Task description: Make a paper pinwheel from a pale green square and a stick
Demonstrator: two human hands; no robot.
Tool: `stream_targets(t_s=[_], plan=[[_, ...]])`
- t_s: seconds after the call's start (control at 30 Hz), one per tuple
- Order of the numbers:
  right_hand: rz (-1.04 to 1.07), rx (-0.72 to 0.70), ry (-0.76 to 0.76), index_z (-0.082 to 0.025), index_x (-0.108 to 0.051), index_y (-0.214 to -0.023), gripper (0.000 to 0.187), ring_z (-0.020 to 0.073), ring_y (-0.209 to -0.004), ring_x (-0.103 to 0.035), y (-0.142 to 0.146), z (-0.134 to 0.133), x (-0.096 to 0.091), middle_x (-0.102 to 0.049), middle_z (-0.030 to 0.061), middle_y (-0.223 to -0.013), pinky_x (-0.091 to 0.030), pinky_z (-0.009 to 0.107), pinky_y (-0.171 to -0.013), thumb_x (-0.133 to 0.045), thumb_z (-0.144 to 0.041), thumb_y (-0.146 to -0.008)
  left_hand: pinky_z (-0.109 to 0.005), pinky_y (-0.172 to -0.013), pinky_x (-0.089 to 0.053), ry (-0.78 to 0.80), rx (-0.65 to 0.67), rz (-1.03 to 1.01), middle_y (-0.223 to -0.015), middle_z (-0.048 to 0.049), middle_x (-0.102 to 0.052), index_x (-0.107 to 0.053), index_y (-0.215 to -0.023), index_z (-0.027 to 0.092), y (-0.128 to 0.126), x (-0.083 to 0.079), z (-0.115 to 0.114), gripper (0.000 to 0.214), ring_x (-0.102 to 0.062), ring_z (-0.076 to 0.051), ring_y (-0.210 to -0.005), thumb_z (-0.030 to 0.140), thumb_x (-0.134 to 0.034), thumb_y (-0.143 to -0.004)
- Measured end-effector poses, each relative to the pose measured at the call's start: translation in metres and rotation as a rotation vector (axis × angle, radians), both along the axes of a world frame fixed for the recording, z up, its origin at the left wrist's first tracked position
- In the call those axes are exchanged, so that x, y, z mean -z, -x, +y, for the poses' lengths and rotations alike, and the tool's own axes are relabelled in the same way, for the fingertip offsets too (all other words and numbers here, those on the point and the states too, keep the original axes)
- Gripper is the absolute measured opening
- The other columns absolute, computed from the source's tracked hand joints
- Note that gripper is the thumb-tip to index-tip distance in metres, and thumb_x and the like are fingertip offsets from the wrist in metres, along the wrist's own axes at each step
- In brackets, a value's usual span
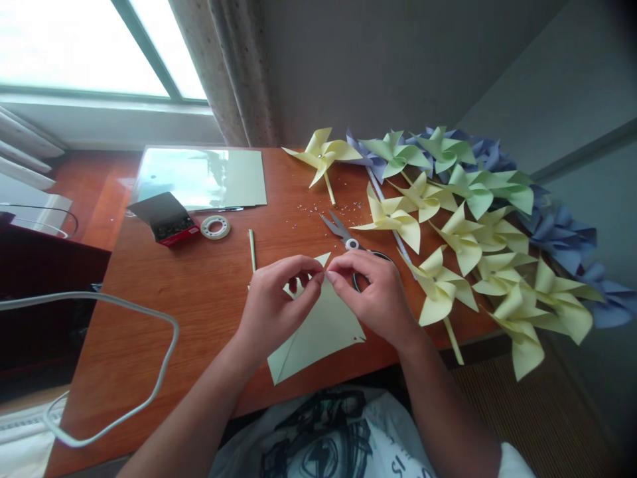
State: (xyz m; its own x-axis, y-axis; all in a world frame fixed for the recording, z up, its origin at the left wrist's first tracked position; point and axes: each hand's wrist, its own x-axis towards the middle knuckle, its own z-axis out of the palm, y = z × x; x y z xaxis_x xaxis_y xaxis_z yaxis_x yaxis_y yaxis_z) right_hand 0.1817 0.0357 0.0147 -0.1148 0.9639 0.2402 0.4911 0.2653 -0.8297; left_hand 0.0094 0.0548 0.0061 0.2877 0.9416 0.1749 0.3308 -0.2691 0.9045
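My left hand (281,295) and my right hand (373,295) meet fingertip to fingertip over a pale green sheet of paper (318,332). Each thumb and forefinger is pinched together; whatever sits between them is too small to make out. Cut slits run in from the paper's corners, and small holes show near its right corner. Just beyond my right hand lie the scissors (339,230), blades parted, their black handles partly behind my fingers. A thin rolled paper stick (252,249) lies beyond my left hand.
Yellow pinwheels (438,282), green pinwheels (397,154) and blue pinwheels (562,232) crowd the table's right side. At the back left are a red-and-black box (174,229), a tape roll (215,227) and paper sheets (246,176). A white cable (169,358) loops across the left edge.
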Motion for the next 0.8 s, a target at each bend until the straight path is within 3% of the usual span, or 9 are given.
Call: stream_targets(t_s=[0.23, 0.47, 0.8], plan=[[0.093, 0.032, 0.049, -0.022, -0.068, -0.082, 0.011, 0.0155, -0.072, -0.062, -0.001, -0.001, 0.003, -0.067, -0.0006, -0.077, -0.052, 0.027, -0.069, -0.063, -0.015, -0.089, -0.022, -0.058, -0.045, 0.046, 0.007, -0.033, -0.068, 0.0008, -0.064, -0.071, -0.085, 0.017, 0.001, 0.005, 0.0, 0.008, -0.053, -0.011, -0.059, 0.015, -0.064, -0.087], [0.271, 0.053, 0.182, -0.022, -0.07, -0.088, 0.006, 0.0197, -0.083, -0.068, -0.003, -0.004, 0.011, -0.072, 0.0029, -0.087, -0.056, 0.031, -0.078, -0.066, -0.025, -0.091, -0.022, -0.055, -0.043, 0.188, 0.055, -0.115, -0.07, -0.0012, -0.065, -0.071, -0.087, 0.016, 0.003, 0.01, 0.0, 0.013, -0.055, -0.012, -0.062, 0.028, -0.067, -0.091], [0.32, 0.057, 0.189, -0.023, -0.071, -0.088, 0.005, 0.02, -0.083, -0.07, -0.001, -0.006, 0.012, -0.073, 0.0027, -0.087, -0.058, 0.033, -0.079, -0.068, -0.026, -0.09, -0.023, -0.055, -0.043, 0.247, 0.051, -0.174, -0.073, -0.0033, -0.067, -0.071, -0.084, 0.016, 0.001, 0.008, 0.0, 0.019, -0.056, -0.013, -0.063, 0.034, -0.071, -0.088]])
